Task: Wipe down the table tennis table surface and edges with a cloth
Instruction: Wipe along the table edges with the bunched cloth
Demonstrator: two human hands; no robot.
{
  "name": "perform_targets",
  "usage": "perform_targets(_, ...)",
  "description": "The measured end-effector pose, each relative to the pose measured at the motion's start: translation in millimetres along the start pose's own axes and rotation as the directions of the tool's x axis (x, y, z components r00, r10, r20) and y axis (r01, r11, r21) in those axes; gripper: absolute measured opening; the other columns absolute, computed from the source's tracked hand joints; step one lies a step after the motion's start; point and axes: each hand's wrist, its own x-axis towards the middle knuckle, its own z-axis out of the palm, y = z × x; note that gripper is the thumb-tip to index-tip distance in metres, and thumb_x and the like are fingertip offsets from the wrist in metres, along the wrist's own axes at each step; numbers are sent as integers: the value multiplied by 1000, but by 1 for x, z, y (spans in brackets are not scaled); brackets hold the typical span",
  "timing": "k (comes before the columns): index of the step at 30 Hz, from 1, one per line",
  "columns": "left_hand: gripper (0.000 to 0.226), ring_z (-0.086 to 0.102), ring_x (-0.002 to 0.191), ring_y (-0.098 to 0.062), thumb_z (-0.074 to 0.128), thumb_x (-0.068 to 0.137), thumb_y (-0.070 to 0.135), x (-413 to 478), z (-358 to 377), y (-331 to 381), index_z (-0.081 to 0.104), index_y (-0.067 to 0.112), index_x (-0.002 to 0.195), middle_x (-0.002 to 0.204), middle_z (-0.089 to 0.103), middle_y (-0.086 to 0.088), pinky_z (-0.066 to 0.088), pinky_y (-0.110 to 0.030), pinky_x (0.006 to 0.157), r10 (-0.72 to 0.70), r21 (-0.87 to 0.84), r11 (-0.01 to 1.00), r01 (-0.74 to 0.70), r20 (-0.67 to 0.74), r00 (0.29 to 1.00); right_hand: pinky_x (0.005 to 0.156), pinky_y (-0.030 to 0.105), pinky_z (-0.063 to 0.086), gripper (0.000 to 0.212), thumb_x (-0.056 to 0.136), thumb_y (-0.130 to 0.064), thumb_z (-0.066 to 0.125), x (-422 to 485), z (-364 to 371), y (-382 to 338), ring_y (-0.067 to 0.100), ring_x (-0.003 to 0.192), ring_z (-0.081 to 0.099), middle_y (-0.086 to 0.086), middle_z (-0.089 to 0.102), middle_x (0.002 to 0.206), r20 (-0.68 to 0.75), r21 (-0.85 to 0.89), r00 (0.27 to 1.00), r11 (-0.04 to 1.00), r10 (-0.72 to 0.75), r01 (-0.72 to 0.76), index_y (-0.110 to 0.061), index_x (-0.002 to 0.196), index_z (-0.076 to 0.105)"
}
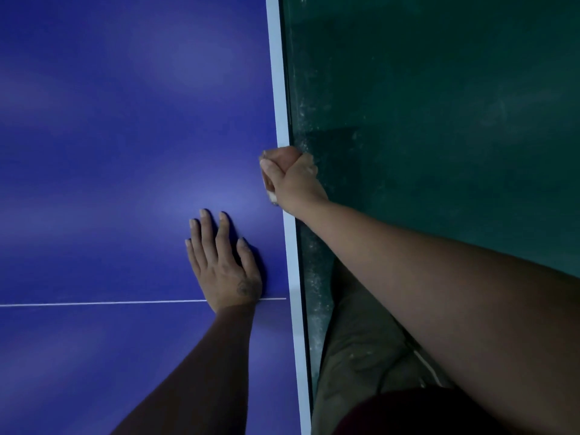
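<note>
The blue table tennis table fills the left of the head view, with a white band running along its right edge. My right hand is clenched over that edge, gripping a pale cloth of which only a small bit shows under the thumb and palm. My left hand lies flat on the blue surface, fingers spread, close beside the white band and just above a thin white line that crosses the table.
A dark green floor lies to the right of the table, with pale dusty specks near the table's edge. My legs in dull khaki trousers stand close against the table's side.
</note>
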Motion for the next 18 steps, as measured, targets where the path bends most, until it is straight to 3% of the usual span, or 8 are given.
perform_targets(2, 57, 16, 169, -28, 41, 112, 32, -1, -1, 0, 41, 17, 168, 181, 24, -6, 18, -58, 134, 1, 0, 1000, -1, 2, 1000, 97, 56, 59, 79, 101, -60, 63, 5, -2, -7, 41, 116, 69, 18, 47, 147, -15, 13, 1000, 1000, -16, 16, -9, 150, 29)
perform_targets(7, 59, 17, 169, -31, 40, 112, 31, 3, 0, 1, 40, 15, 168, 181, 24, -7, 18, -59, 134, 1, 14, 1000, -1, 19, 1000, 112, 53, 50, 89, 106, -49, 61, -17, -1, 3, 36, 145, 49, 15, 32, 166, -73, 38, 991, 992, -116, 119, -8, 169, 13)
perform_targets(9, 59, 18, 168, -32, 40, 111, 31, 1, -2, 1, 40, 14, 168, 180, 24, -8, 19, -61, 134, -8, 8, 1000, 7, 34, 999, 117, 46, 46, 89, 107, -48, 58, -30, -6, 13, 35, 149, 45, 13, 26, 172, -22, 18, 992, 992, -125, 125, -13, 171, 7)
perform_targets(10, 59, 18, 168, -33, 40, 111, 31, 0, -3, 1, 41, 13, 167, 180, 25, -9, 20, -62, 133, -5, 1, 1000, 5, 43, 999, 117, 37, 41, 89, 107, -51, 56, -34, -10, 17, 33, 149, 47, 10, 24, 173, 17, -15, 993, 993, -115, 115, -17, 172, 5)
perform_targets(11, 59, 19, 168, -34, 42, 110, 30, 2, -5, 1, 43, 11, 166, 179, 27, -10, 21, -64, 132, -3, -12, 1000, 4, 48, 999, 108, 26, 35, 89, 107, -56, 53, -35, -14, 21, 30, 147, 50, 5, 24, 174, 49, -66, 994, 992, -102, 105, -21, 172, 5)
perform_targets(13, 56, 22, 167, -33, 47, 109, 29, 18, -6, 2, 49, 9, 162, 178, 31, -11, 22, -65, 131, -3, -65, 998, 6, 52, 999, 85, 24, 21, 88, 105, -63, 50, -30, -21, 19, 25, 145, 51, -1, 26, 174, 79, -145, 995, 986, -67, 78, -25, 172, 5)
perform_targets(16, 53, 25, 167, -30, 57, 108, 26, 64, -5, 12, 54, 8, 157, 175, 36, -12, 22, -61, 133, 10, -154, 988, -2, 53, 999, 79, 18, 25, 89, 104, -61, 54, -16, -18, 3, 28, 141, 53, 5, 37, 169, 58, -92, 998, 995, -25, 31, -19, 171, 13)
perform_targets(18, 50, 29, 165, -33, 59, 109, 22, 114, -3, 25, 54, 5, 155, 172, 40, -15, 24, -60, 133, 54, -214, 976, -48, 22, 998, 86, 20, 37, 85, 104, -55, 60, -3, -11, -13, 32, 139, 55, 14, 44, 161, -9, -12, 1000, 1000, -8, 8, -10, 166, 23)
